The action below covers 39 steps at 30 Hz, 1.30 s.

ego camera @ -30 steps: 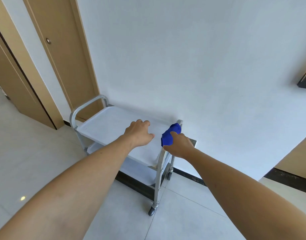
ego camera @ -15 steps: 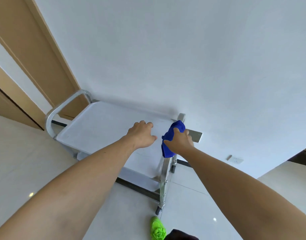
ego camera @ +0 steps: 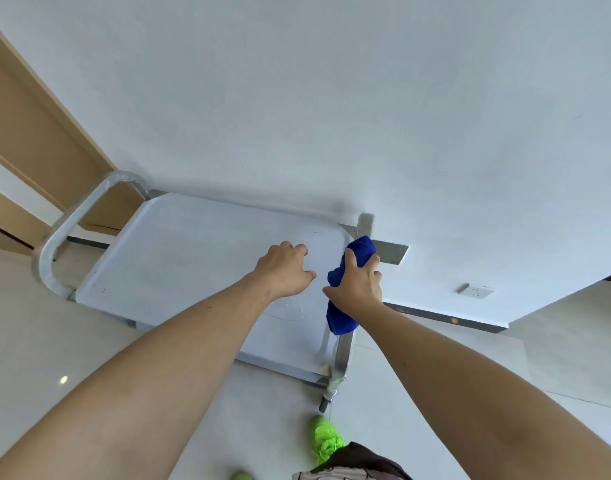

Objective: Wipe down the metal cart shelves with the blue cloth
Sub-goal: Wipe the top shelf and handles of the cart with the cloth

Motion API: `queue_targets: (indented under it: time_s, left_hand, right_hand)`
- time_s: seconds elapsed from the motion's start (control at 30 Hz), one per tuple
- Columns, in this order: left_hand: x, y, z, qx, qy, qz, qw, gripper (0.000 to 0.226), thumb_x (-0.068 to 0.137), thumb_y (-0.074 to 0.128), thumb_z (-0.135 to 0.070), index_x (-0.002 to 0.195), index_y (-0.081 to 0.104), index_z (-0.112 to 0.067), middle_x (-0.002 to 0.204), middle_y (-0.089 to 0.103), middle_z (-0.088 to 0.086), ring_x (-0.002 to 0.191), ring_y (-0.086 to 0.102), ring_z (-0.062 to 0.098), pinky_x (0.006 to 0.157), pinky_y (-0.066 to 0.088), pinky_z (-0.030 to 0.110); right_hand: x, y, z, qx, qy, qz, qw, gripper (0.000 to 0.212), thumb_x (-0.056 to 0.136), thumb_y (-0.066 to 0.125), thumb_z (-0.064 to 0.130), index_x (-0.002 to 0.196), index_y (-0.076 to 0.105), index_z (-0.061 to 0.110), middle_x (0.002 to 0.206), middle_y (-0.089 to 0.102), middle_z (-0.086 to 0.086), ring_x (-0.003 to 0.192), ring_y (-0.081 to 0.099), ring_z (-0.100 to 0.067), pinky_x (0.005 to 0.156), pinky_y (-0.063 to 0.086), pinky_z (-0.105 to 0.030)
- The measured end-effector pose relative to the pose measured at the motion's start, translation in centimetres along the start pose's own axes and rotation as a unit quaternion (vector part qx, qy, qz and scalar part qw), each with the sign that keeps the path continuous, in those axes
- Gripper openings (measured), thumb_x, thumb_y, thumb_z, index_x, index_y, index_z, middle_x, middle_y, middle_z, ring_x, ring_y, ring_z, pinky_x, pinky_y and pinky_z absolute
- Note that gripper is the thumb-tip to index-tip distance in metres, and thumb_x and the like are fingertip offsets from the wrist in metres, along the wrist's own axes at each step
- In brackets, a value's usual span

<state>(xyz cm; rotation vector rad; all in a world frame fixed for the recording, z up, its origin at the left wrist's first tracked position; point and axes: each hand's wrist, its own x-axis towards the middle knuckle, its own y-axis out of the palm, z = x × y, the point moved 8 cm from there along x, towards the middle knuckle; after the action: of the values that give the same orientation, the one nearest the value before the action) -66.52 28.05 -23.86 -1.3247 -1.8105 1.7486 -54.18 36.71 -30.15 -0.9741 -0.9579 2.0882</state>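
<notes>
A metal cart (ego camera: 179,258) stands against the white wall, its flat top shelf pale grey and bare. The blue cloth (ego camera: 344,299) is draped over the cart's right-hand handle bar, and my right hand (ego camera: 357,289) is shut on it there. My left hand (ego camera: 285,271) rests on the top shelf just left of the cloth, fingers curled, holding nothing. The lower shelf is hidden under the top one.
A curved handle (ego camera: 68,233) closes the cart's left end. A wooden door frame (ego camera: 37,133) stands to the left. A wall socket (ego camera: 475,291) sits low at the right. My green shoe (ego camera: 326,438) is on the tiled floor by a cart wheel (ego camera: 325,403).
The view has tilted down and come closer to the cart, bringing my shoes into view. Both hands stay at the cart's right end; the right hand's grip has shifted a little on the cloth.
</notes>
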Motion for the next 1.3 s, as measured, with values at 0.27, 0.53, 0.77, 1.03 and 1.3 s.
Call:
queue_targets:
  time_s: [0.27, 0.53, 0.77, 1.03, 1.3]
  left_hand:
    - [3.0, -0.5, 2.7, -0.004, 0.042, 0.02, 0.999, 0.059, 0.093, 0.054, -0.044, 0.144, 0.039, -0.018, 0.145, 0.039, 0.007, 0.131, 0.039, 0.027, 0.102, 0.042, 0.044]
    - [4.3, -3.5, 6.8, 0.002, 0.116, 0.017, 0.993, 0.057, 0.092, 0.055, -0.042, 0.143, 0.04, -0.02, 0.143, 0.041, 0.006, 0.132, 0.037, 0.028, 0.102, 0.041, 0.042]
    - [3.8, -4.7, 10.6, 0.006, 0.166, 0.033, 0.986, 0.054, 0.09, 0.055, -0.028, 0.142, 0.041, -0.02, 0.138, 0.044, 0.006, 0.125, 0.042, 0.027, 0.098, 0.044, 0.041]
    - [3.7, -3.6, 14.9, 0.017, 0.181, 0.048, 0.982, 0.054, 0.09, 0.053, -0.028, 0.142, 0.041, -0.02, 0.138, 0.043, 0.005, 0.125, 0.041, 0.026, 0.097, 0.044, 0.04]
    - [5.3, 0.0, 16.3, 0.041, 0.173, 0.073, 0.981, 0.052, 0.09, 0.052, -0.028, 0.141, 0.043, -0.02, 0.14, 0.043, 0.007, 0.126, 0.04, 0.027, 0.095, 0.044, 0.038]
  right_hand:
    - [0.6, -1.0, 0.2, -0.102, 0.031, -0.048, 0.993, 0.052, 0.084, 0.063, 0.022, 0.129, 0.037, 0.019, 0.126, 0.033, -0.018, 0.101, 0.045, -0.035, 0.07, 0.043, -0.039]
    - [-1.8, -1.9, 2.4, -0.143, 0.078, -0.132, 0.978, 0.036, 0.089, 0.052, 0.022, 0.123, 0.043, 0.014, 0.102, 0.033, -0.011, 0.081, 0.044, -0.029, 0.058, 0.035, -0.034]
    - [-5.5, 2.0, 7.9, -0.147, 0.088, -0.132, 0.976, 0.034, 0.092, 0.051, 0.027, 0.123, 0.042, 0.016, 0.109, 0.041, -0.013, 0.075, 0.049, -0.028, 0.054, 0.037, -0.033]
    - [-7.3, 8.6, 11.2, -0.104, 0.093, -0.119, 0.983, 0.034, 0.092, 0.05, 0.031, 0.122, 0.042, 0.015, 0.1, 0.034, -0.009, 0.073, 0.047, -0.028, 0.056, 0.038, -0.034]
    - [-7.3, 11.9, 9.7, -0.139, 0.094, -0.133, 0.977, 0.048, 0.094, 0.048, 0.048, 0.131, 0.038, 0.02, 0.11, 0.043, -0.013, 0.08, 0.047, -0.028, 0.063, 0.04, -0.037]
